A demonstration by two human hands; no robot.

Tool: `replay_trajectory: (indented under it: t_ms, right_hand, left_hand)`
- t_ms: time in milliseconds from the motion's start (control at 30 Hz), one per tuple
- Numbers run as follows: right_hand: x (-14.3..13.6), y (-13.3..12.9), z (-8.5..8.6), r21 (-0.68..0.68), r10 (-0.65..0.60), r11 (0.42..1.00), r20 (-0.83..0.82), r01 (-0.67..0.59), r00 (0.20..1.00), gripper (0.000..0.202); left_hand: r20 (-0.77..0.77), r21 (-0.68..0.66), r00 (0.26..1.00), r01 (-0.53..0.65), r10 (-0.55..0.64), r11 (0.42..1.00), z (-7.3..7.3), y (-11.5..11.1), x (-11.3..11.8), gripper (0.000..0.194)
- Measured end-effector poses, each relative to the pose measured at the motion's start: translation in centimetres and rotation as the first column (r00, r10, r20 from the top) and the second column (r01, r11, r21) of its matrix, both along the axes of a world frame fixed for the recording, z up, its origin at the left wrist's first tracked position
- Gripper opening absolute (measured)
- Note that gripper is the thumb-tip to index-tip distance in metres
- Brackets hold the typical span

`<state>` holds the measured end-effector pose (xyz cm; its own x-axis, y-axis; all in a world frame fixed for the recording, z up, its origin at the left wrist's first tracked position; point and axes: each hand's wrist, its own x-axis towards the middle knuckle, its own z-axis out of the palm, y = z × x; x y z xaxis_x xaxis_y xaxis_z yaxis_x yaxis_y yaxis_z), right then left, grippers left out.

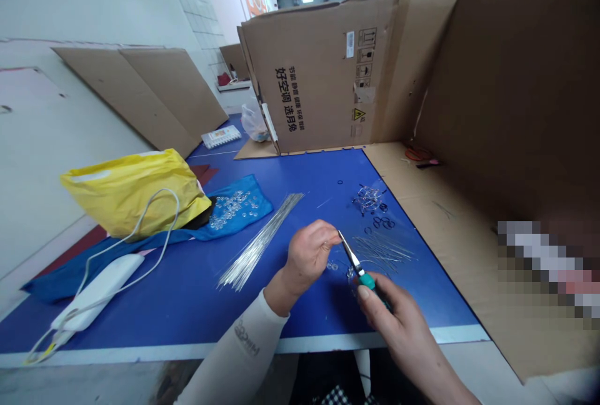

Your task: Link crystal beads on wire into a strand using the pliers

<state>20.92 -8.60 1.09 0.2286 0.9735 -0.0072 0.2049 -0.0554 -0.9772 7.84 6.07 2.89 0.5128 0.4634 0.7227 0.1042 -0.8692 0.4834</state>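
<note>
My right hand (398, 311) is wrapped around the green handles of a pair of long-nose pliers (352, 259), whose narrow tip points up and to the left. My left hand (309, 252) is closed in a pinch right at that tip; what its fingers hold is too small to make out. Below the pliers, a few clear beads (332, 265) rest on the blue table. Thin loose wires (382, 253) are scattered to the right of the pliers. A thick bundle of straight silvery wires (262, 245) lies left of my left hand.
Clear beads (234, 205) are spread on a blue cloth at left, beside a yellow bag (135, 192). A white power strip (100, 292) with its cord lies nearer. Black rings (384, 223) and a tangled wire pile (369, 199) sit right. Tall cardboard (323, 80) walls the back.
</note>
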Motion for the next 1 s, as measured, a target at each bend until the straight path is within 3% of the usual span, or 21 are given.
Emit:
replay_trajectory:
  t_ms: [100,200,267,433,667,833,900,1000]
  right_hand:
    - [-0.3,-0.2,0.4,-0.080,0.048,0.994,-0.338,-0.079,0.940,0.038]
    - [-0.6,-0.5,1.0,-0.098,0.057,0.983,-0.644,-0.156,0.763,0.037]
    - [-0.7,-0.7,1.3,-0.088,0.065,0.975,-0.761,-0.202,0.645,0.035]
    - [-0.7,-0.9,1.6,-0.074,0.068,0.954,-0.892,-0.292,0.446,0.033]
    - [-0.7,-0.9,1.3,-0.077,0.031,0.937,-0.953,-0.340,0.302,0.035]
    - [-0.7,-0.7,1.6,-0.102,0.013,0.921,-0.957,-0.375,0.291,0.038]
    - [-0.7,-0.7,1.6,-0.101,0.031,0.939,-0.927,-0.329,0.373,0.037]
    - [-0.3,-0.7,1.2,-0.086,0.055,0.976,-0.790,-0.199,0.611,0.033]
  left_hand:
    - [0.016,0.009,1.000,-0.002,0.002,1.000,0.0,0.0,0.0,0.028]
    - [0.055,0.042,0.998,0.000,-0.002,0.999,0.0,-0.2,0.0,0.025]
    - [0.078,0.033,0.997,0.006,-0.008,0.999,0.0,-0.3,0.1,0.024]
    - [0.096,-0.058,0.995,0.015,-0.010,0.998,0.1,-0.4,0.2,0.024]
    - [0.123,-0.144,0.992,0.040,-0.023,0.989,-0.2,-0.3,0.3,0.026]
    - [0.098,-0.258,0.995,0.018,0.008,0.966,-0.4,-0.4,0.4,0.030]
    - [0.085,-0.315,0.996,0.023,0.004,0.949,-0.2,-0.5,0.4,0.032]
    - [0.040,-0.454,0.999,0.045,-0.030,0.890,0.0,-0.6,0.5,0.036]
